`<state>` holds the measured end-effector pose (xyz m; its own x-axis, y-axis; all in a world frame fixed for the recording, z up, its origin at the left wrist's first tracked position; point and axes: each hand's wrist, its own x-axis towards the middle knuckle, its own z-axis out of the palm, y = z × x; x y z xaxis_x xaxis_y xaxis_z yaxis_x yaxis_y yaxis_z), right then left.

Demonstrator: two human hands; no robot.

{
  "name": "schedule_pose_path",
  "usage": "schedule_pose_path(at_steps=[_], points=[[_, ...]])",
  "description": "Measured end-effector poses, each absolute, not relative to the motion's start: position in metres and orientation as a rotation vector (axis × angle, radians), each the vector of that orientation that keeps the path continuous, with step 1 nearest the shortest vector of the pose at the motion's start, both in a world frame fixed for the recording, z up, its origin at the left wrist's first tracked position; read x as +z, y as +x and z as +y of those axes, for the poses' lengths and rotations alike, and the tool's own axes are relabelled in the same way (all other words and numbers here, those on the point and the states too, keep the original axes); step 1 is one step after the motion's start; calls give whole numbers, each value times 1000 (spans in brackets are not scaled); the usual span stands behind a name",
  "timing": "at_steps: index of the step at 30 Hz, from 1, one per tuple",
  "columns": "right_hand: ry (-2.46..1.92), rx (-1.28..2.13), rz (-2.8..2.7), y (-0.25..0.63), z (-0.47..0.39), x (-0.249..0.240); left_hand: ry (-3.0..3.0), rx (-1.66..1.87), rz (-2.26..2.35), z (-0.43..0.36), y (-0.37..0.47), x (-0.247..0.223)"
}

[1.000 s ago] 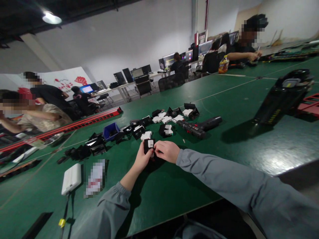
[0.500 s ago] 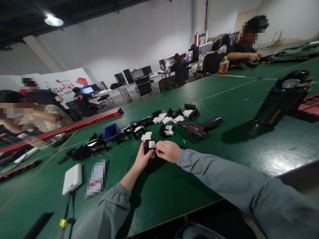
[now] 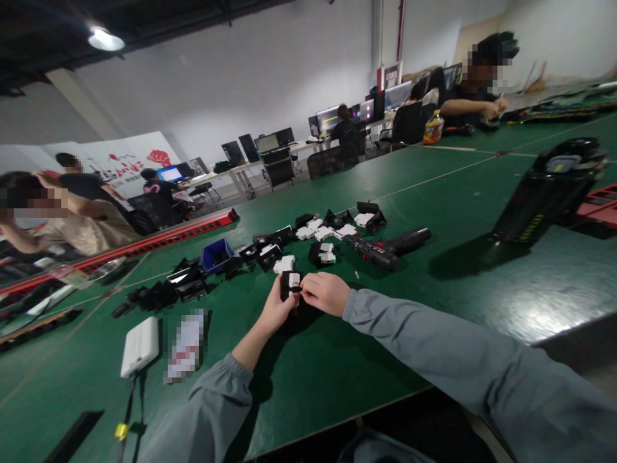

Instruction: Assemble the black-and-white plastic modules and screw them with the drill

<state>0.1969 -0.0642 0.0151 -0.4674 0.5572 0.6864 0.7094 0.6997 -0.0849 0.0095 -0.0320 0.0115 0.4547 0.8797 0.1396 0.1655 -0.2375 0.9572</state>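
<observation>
My left hand (image 3: 272, 311) is wrapped round a small black-and-white plastic part (image 3: 294, 280), held low over the green table. My right hand (image 3: 326, 293) is closed in a pinch at the part's right side; what its fingertips grip is hidden. Just beyond the hands lie a white plastic piece (image 3: 284, 263) and a black part with white blocks on it (image 3: 322, 254). A black cordless screwdriver (image 3: 385, 252) rests to the right of these. More white pieces (image 3: 311, 229) and black housings lie in a loose row farther back.
A blue bin (image 3: 216, 256) with small dark items stands left of the parts. On the left lie a white power bank (image 3: 140, 347) with a cord and a blurred packet (image 3: 187, 347). A tall black bottle-like object (image 3: 544, 193) stands at right. Other people sit across the table.
My thumb has shifted slightly on the held part, showing a bit more of its face. My right hand stays pinched beside it. A person at far left has raised an arm to the head.
</observation>
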Motion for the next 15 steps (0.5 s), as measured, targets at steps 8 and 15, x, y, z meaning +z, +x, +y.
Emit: schedule_pose_path(at_steps=[8,15], points=[[-971,-325,-2253,196,-67,18,1645,861,957,-34,10,11],[-980,-276,-2194,191,-69,16,1644,1022,1079,-33,12,12]])
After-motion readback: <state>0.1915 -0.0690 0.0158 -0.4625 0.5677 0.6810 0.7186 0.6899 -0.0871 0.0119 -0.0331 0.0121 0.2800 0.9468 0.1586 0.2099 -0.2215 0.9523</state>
